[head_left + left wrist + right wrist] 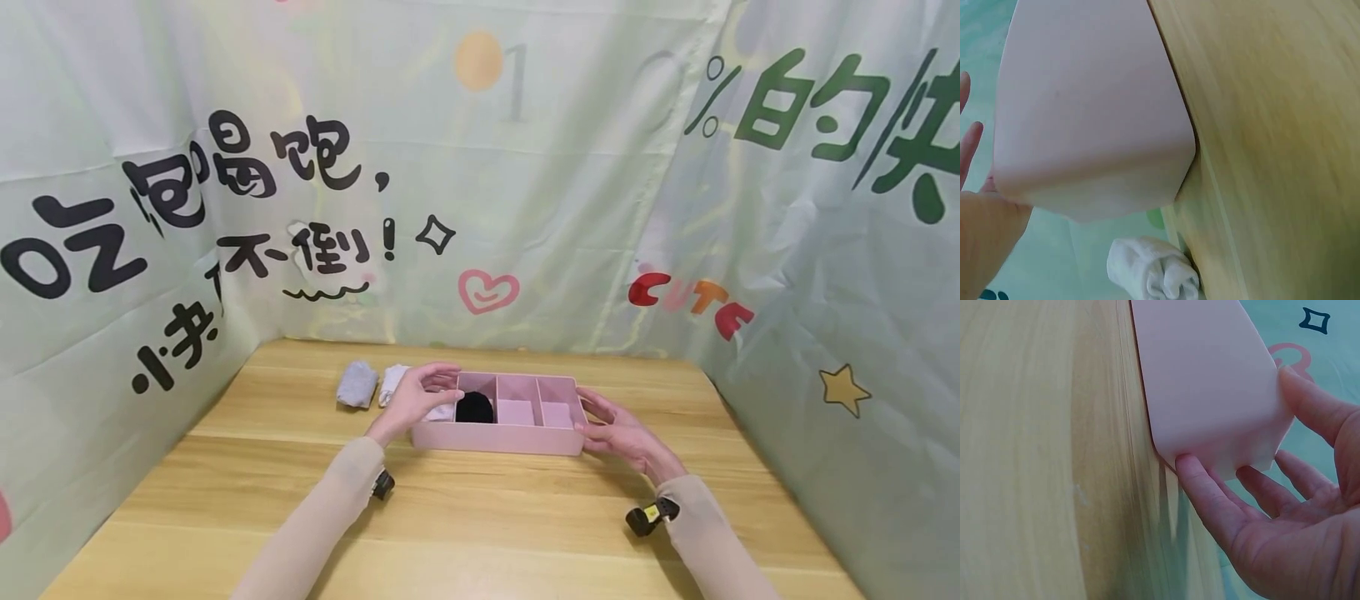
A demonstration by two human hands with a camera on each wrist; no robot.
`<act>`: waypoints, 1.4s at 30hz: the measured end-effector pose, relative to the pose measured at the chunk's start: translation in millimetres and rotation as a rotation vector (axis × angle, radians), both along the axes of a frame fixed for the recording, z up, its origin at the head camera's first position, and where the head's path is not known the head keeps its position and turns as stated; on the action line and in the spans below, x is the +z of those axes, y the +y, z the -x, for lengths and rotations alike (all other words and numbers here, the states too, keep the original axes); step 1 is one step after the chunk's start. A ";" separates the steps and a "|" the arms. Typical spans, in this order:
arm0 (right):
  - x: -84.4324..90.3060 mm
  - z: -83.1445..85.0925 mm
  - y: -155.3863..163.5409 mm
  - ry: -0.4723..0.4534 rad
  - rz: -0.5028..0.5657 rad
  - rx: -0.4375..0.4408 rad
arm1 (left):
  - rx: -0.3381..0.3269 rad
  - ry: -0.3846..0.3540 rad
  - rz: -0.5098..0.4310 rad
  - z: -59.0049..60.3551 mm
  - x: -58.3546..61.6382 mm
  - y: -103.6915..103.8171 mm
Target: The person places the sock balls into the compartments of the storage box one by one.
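1. While the left hand (411,402), fingers loosely parted, spans one end of a pink, rectangular, divided box (498,439), the right hand (624,435) touches the other with spread fingers.
2. Steadying appears the current step; shifting the box calls for even pressure.
3. Inside sits a round black bundle (475,408); on the wooden surface (480,525), left, lie a grey cloth roll (357,384) and a white cloth roll (1150,272).

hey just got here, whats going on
A person's left hand is at the left end of a pink, rectangular divided box on a light wooden table. The right hand touches the right end with its fingers. A black, rounded bundle sits inside. Left of the box lie a grey rolled cloth and a white rolled cloth.
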State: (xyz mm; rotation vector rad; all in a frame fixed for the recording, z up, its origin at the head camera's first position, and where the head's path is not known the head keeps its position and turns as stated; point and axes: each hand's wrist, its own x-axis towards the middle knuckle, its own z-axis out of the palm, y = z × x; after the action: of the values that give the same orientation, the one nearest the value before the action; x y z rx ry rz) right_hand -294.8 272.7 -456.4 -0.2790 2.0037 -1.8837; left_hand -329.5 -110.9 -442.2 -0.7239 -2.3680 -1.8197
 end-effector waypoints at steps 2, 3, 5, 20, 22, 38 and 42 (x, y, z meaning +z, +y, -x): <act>-0.5 -0.1 0.1 0.001 0.000 0.002 | 0.011 -0.008 -0.017 -1.1 1.5 -3.8; -0.3 -0.1 -0.1 0.002 0.000 0.004 | 0.022 -0.010 -0.020 -2.1 2.6 -6.1; 0.7 -0.2 -0.2 0.004 -0.001 0.009 | 0.044 -0.013 -0.021 -3.6 4.1 -11.5; 1.3 0.6 -2.8 0.002 -0.003 0.020 | 0.139 -0.058 0.028 -8.5 -0.6 -51.9; 0.7 0.5 -2.9 -0.003 0.000 0.022 | 0.158 -0.068 0.028 -9.0 -2.1 -57.2; 3.1 -0.4 1.5 0.004 0.009 0.026 | 0.204 -0.115 -0.105 3.6 -3.9 -106.5; 1.4 0.0 1.9 0.003 0.010 0.028 | 0.227 -0.149 -0.114 2.3 -0.2 -115.8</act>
State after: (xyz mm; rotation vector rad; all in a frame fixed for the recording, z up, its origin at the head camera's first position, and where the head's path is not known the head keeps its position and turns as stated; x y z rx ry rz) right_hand -294.8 274.6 -455.0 -0.3116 1.9823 -1.8776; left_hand -331.7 -226.7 -442.4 -0.3026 -2.2974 -1.9489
